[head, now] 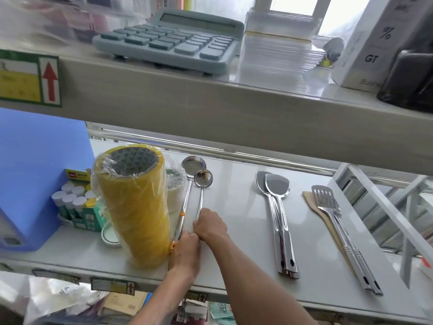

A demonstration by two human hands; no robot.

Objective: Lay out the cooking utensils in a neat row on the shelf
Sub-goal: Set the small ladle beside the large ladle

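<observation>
Two steel ladles lie on the grey shelf, bowls pointing away from me. My left hand is shut on the handle end of the larger ladle, which carries an orange tag. My right hand is shut on the handle of the smaller ladle, just right of the first. Further right lie two steel turners stacked side by side. At the far right, slotted steel spatulas rest on top of a wooden spatula.
A tall yellow stack of tape rolls in plastic wrap stands right beside my left hand. Glue sticks in a box and a blue bin sit further left. The upper shelf overhead holds a calculator.
</observation>
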